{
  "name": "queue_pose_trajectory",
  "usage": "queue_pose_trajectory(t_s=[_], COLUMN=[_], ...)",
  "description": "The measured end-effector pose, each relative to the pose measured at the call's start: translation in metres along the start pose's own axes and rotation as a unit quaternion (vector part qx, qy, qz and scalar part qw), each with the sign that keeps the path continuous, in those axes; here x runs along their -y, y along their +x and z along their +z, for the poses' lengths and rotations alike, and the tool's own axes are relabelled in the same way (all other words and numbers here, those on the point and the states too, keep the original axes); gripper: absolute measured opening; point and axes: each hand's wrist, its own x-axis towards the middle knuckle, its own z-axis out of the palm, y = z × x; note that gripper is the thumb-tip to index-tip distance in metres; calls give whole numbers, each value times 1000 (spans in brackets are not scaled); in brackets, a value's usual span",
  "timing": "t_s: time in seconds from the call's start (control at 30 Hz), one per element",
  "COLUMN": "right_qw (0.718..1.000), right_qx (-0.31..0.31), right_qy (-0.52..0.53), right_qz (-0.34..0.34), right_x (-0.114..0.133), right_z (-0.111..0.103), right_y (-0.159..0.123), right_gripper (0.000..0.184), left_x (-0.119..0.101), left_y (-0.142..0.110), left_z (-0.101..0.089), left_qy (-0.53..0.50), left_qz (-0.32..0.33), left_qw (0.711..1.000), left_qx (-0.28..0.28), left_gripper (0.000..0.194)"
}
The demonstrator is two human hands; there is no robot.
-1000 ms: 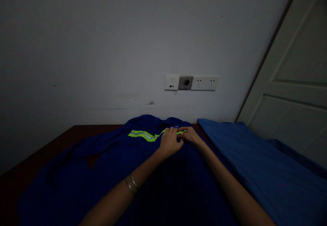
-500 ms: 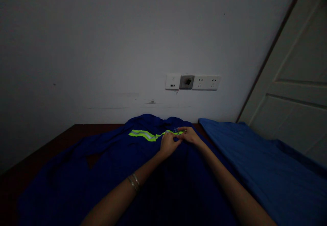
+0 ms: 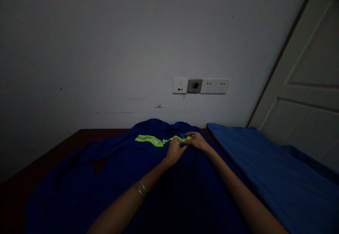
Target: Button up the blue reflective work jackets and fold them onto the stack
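Note:
A dark blue work jacket [image 3: 124,170] lies spread on a dark brown table [image 3: 50,153], with a yellow-green reflective stripe [image 3: 149,139] across its chest. My left hand [image 3: 174,151] and my right hand [image 3: 196,140] meet at the jacket's front, close to the right end of the stripe. Both hands have their fingers pinched together on the jacket's fabric. Thin bangles ring my left wrist [image 3: 141,189].
A lighter blue cloth [image 3: 265,170] covers the table's right part. A white wall rises behind, with a row of sockets [image 3: 201,85]. A white panelled door [image 3: 307,96] stands at the right.
My left hand has slid slightly back toward me along the jacket front. The right hand stays in the same place. The view has shifted a little.

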Motion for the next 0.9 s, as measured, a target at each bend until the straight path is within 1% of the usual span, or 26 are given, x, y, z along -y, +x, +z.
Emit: queue_pose_trajectory(t_s=[0.17, 0.43, 0.6, 0.77, 0.9], right_qw=[1000, 999, 998, 998, 998], right_qx=[9, 24, 52, 59, 57], right_qy=[13, -5, -4, -3, -12], right_qz=[-9, -30, -17, -10, -8], right_x=[-1, -1, 2, 3, 3], right_z=[1, -2, -6, -7, -8], right_y=[-1, -2, -4, -5, -5], right_gripper=[52, 46, 41, 34, 33], left_x=[2, 3, 1, 1, 1], left_y=[1, 1, 0, 0, -1], left_z=[1, 4, 2, 2, 3], left_qy=[-9, -10, -10, -10, -20], left_qz=[2, -11, -18, -34, -45], left_qw=[1000, 1000, 1000, 999, 999], left_qx=[-7, -11, 4, 2, 7], left_gripper=[14, 13, 13, 13, 14])
